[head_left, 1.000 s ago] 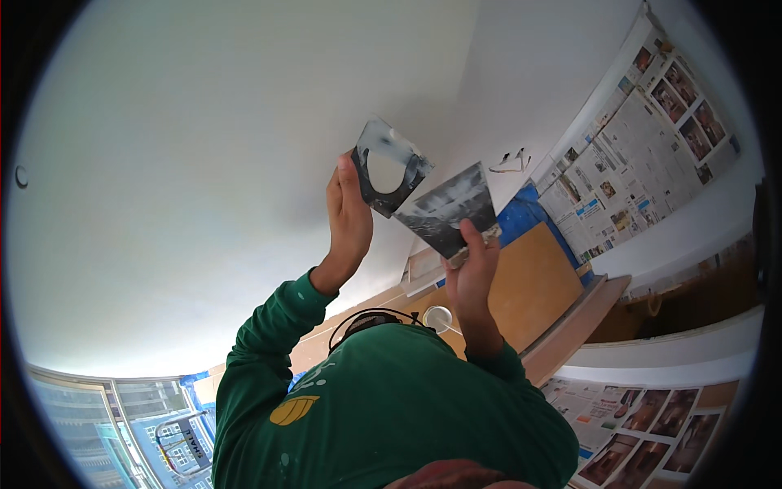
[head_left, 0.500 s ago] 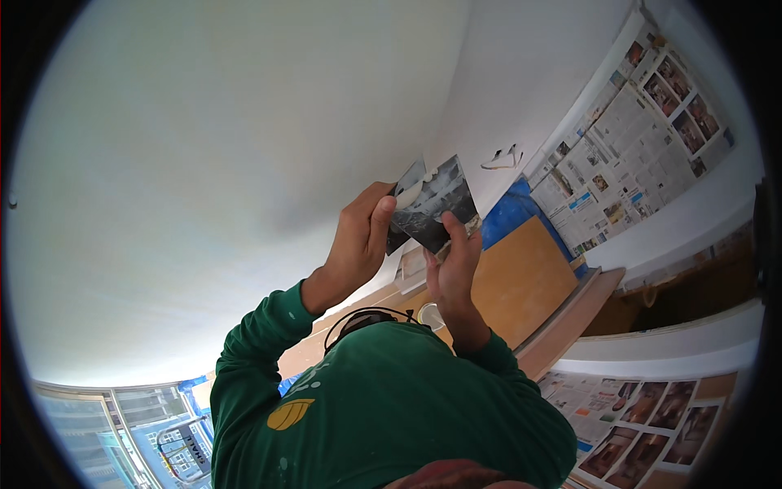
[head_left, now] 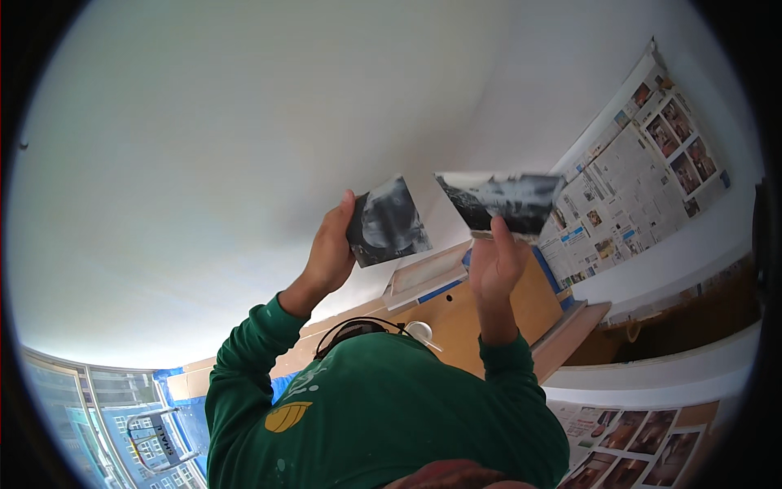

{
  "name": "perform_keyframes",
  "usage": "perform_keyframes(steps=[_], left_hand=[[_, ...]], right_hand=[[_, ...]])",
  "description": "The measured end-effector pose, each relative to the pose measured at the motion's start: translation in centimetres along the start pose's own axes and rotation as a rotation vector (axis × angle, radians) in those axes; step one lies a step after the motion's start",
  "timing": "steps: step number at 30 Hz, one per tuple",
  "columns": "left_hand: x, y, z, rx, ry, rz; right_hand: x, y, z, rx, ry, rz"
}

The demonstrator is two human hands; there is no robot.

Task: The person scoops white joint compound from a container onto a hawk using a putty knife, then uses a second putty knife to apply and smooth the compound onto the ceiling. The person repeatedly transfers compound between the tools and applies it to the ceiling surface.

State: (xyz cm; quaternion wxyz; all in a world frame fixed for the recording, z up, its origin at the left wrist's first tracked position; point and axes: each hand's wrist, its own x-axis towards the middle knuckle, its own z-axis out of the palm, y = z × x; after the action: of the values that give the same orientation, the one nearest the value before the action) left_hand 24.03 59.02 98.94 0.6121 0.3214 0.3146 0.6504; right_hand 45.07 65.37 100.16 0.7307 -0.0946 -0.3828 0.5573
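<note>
Two flat metal putty scrapers are up in front of the pale wall, each in one hand. My left hand (head_left: 328,254) grips the edge of a dark, squarish putty scraper (head_left: 391,222) with a whitish smear across its face. My right hand (head_left: 498,267) pinches the lower edge of a wider putty scraper (head_left: 507,200), thumb on its face. White paste lies along that one's upper left edge, and grey-white streaks cover the rest. A gap separates the two blades. Fingers behind each scraper are hidden.
Newspaper sheets (head_left: 619,187) cover part of the right wall. Below my hands is a tan board surface (head_left: 464,318) with a white round container (head_left: 419,330) on it. A wooden ledge (head_left: 570,342) runs along the right. Windows (head_left: 122,407) are at lower left.
The two scrapers, overlapping before, are now apart. My right hand has moved right with its scraper, which has turned to lie more level. The left scraper's face now shows fully.
</note>
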Motion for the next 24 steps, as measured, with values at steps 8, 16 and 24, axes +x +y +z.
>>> perform_keyframes(steps=[8, 16, 24], left_hand=[[-0.8, 1.5, 2.0, -0.366, -0.09, -0.145], [-2.1, 1.9, 3.2, -0.202, -0.051, 0.006], [-0.5, 3.7, 1.3, 0.929, 0.026, 1.314]], right_hand=[[0.6, -2.6, 2.8, -0.875, -1.223, -0.787], [6.8, -3.8, 1.0, -1.28, -1.155, -0.795], [3.0, -6.1, 2.5, -0.145, -0.342, 0.327]])
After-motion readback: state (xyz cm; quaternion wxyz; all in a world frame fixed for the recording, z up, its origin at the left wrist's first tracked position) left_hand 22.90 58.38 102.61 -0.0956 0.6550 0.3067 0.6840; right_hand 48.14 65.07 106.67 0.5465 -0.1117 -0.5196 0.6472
